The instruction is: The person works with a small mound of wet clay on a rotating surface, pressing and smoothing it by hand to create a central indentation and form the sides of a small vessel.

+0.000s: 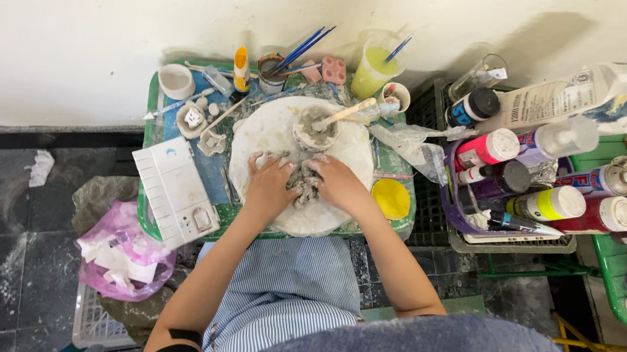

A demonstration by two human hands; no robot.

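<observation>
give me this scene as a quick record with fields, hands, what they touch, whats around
left hand: flat on the white round board, fingers at the grey clay lump
right hand: pressing the same clay lump from the other side
on board: small clay-smeared bowl with a wooden stick
surface: green tray
left of board: white moulded plastic piece
right of board: yellow lid, crate of paint bottles
behind: brushes in a cup, yellow-green cup
</observation>
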